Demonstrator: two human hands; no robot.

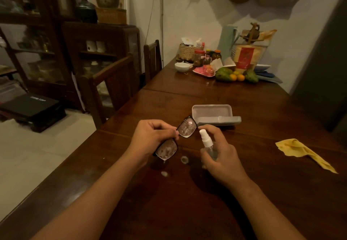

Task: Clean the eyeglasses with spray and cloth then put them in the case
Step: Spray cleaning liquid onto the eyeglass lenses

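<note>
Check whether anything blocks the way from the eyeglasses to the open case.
Nothing visible does. The left hand holds the eyeglasses right in front of the open case, with nothing between them. The spray bottle in the right hand is off to the side.

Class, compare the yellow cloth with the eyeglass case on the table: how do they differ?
The yellow cloth is crumpled and soft-looking; the eyeglass case is a rigid grey shell, lying open. The cloth lies off to the right of the right hand; the case sits just beyond the eyeglasses. Both rest on the wooden table, and neither is held.
</note>
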